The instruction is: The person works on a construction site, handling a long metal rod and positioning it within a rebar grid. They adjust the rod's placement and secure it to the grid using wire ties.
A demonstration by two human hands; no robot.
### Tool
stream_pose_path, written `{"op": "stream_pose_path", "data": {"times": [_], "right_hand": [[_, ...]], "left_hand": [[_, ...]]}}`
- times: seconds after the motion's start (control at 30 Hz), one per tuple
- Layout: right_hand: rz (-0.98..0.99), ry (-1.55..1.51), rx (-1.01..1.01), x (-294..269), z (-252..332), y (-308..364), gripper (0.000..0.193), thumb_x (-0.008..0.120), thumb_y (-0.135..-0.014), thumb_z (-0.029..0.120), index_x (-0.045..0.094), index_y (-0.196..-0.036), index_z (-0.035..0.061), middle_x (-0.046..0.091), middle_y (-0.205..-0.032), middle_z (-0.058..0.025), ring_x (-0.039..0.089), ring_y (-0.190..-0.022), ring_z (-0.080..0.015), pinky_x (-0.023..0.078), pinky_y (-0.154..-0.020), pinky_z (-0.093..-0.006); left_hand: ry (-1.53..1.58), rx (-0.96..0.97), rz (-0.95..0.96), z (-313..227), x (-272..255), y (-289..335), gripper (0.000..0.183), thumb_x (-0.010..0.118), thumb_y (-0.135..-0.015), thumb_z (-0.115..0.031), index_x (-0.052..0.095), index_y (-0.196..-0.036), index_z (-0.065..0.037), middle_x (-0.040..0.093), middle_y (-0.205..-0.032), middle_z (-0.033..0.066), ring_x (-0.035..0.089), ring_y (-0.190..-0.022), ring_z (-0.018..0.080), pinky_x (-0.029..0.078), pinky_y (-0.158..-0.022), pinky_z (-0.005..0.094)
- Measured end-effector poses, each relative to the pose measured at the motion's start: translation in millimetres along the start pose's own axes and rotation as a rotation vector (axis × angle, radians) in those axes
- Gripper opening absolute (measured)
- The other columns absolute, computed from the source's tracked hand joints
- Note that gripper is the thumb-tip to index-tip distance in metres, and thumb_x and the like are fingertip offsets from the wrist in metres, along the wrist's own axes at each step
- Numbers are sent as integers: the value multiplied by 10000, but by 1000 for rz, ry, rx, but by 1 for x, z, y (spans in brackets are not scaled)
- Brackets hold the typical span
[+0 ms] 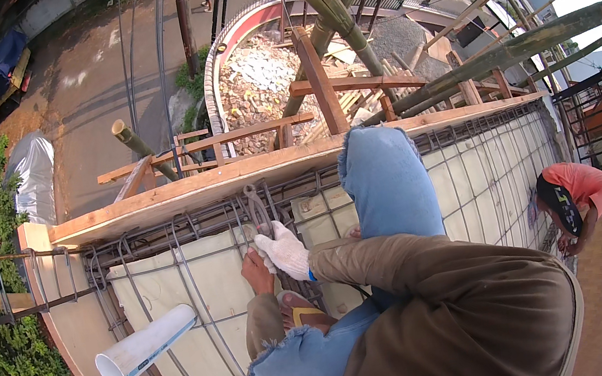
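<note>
A grid of steel bars (165,233) is laid over pale panels (149,277) and bounded along the far side by a long timber plank (198,192). Beyond the plank, the view is crossed by a thick bamboo pole (518,54) and a timber upright (321,81). To the right, a co-worker (595,185) in a red top is bent over the grid's edge; a dark panel on the top is marked in yellow, too small to be read with certainty. The middle of the grid is obstructed by a raised knee in blue denim (393,188). At the left, a white pipe (148,347) is laid on the bars; a blue printed stripe with lettering is carried along its side.

The right forearm is extended leftward across the body, and the right hand (284,252) is covered by a white knitted glove. The bare left hand (256,273) is raised just beside it. A grey pincer-like tool (258,209) is positioned over the bars near the plank, its lower end clamped in the gloved fingers. The left fingers are bent; whether anything is gripped by them cannot be determined.
</note>
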State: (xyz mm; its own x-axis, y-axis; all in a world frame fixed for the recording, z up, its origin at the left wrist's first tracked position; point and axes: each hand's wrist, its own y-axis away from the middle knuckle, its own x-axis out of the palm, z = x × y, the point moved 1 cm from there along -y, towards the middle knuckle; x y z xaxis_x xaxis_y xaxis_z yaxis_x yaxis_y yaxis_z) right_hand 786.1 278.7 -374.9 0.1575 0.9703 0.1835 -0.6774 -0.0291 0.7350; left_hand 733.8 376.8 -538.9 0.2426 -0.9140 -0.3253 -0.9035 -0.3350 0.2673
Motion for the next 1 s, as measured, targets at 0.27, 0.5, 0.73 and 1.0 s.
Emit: {"op": "stream_pose_path", "data": {"times": [0.27,0.5,0.73,1.0], "right_hand": [[-105,-3,-30,7,-19,-8,230,613,-966,217,510,-1081,47,586,-735,-68,537,-515,-150,424,-438,-325],[-29,44,44,9,-28,-24,290,596,-957,198,455,-1155,41,546,-714,-85,523,-473,-182,383,-367,-375],[52,113,127,12,-18,-11,257,590,-980,227,438,-1097,56,541,-757,-55,496,-498,-150,386,-406,-342],[20,109,40,7,-9,-10,250,594,-970,228,453,-1064,44,543,-750,-63,499,-504,-150,390,-408,-341]], "left_hand": [[78,63,78,14,2,-4,465,451,-1092,-328,668,-889,30,659,-752,106,576,-702,155,476,-649,397],[132,143,106,17,-2,-2,279,537,-1039,-216,694,-1055,14,720,-936,53,644,-817,112,535,-708,302],[554,-190,161,30,-1,-10,221,566,-1019,-155,689,-1063,24,720,-933,48,642,-838,113,538,-711,320],[382,-19,173,32,2,-7,215,556,-1027,-144,689,-1066,20,716,-923,45,637,-836,110,534,-709,317]]}}
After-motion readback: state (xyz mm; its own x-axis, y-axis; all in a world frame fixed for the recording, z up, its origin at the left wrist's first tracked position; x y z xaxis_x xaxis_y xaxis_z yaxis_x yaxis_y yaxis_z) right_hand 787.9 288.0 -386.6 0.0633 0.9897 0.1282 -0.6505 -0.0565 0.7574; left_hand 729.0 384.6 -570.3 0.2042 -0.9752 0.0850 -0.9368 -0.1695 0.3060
